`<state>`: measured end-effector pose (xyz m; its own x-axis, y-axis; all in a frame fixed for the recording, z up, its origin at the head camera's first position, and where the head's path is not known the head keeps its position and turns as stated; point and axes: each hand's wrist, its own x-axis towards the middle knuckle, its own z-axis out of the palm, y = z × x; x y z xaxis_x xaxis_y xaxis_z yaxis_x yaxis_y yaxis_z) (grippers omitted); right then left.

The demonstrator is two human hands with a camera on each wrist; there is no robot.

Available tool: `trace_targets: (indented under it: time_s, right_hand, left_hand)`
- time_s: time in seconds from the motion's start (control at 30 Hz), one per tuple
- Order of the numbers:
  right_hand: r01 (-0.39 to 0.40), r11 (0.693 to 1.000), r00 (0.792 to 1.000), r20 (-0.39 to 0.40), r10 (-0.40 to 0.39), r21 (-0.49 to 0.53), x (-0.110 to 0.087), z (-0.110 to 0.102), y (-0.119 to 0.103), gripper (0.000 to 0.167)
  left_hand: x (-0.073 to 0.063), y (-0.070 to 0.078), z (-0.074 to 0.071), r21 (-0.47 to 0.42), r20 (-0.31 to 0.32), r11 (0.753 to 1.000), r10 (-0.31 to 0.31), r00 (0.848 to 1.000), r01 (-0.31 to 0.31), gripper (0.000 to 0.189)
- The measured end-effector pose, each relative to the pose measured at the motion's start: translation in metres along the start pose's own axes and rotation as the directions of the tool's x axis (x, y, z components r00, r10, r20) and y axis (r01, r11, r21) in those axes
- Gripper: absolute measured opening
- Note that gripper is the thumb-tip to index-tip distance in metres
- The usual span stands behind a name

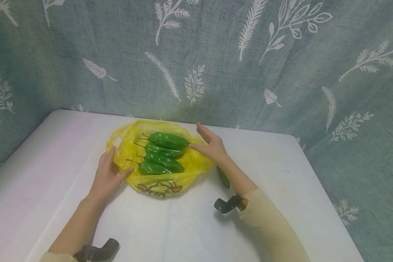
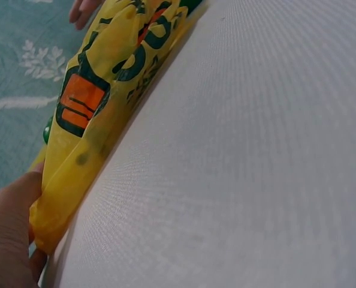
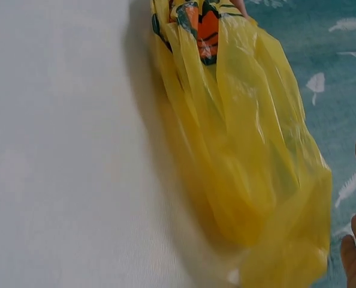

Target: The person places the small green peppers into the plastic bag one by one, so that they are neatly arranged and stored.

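Note:
A yellow plastic bag [image 1: 160, 185] with dark and orange print lies open on the table. Inside it, several green peppers [image 1: 163, 160] are lined up side by side, stems to the left. My left hand [image 1: 108, 176] holds the bag's left edge between thumb and fingers; the left wrist view shows the thumb [image 2: 19, 198] against the plastic. At the right rim, my right hand [image 1: 213, 145] is spread with straight fingers, its thumb close to the tip of the farthest pepper. Another green pepper [image 1: 223, 177] lies outside the bag, partly hidden by my right forearm.
The white table [image 1: 144, 229] reaches back to a green-blue curtain [image 1: 216, 65] with white leaf prints, which also hangs along both sides. A dark camera mount [image 1: 227, 205] juts from my right wrist, and another [image 1: 99, 251] from my left.

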<state>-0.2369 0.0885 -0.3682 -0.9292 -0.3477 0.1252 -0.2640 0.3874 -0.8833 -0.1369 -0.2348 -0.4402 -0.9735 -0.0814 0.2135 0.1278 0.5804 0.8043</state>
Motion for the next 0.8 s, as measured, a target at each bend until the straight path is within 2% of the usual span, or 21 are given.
trace_targets:
  time_s: [0.27,0.8]
  right_hand:
    - [0.019,1.000,0.997,-0.081,-0.020,-0.008,-0.011,-0.017,0.004,0.081]
    - [0.005,0.999,0.993,-0.116,-0.011,-0.047,-0.038,-0.039,0.016,0.090]
  left_hand:
    - [0.000,0.001,-0.002,0.003,-0.013,1.000,0.013,1.000,-0.013,0.093]
    - [0.000,0.000,0.000,-0.003,-0.007,1.000,0.010,1.000,-0.010,0.093]
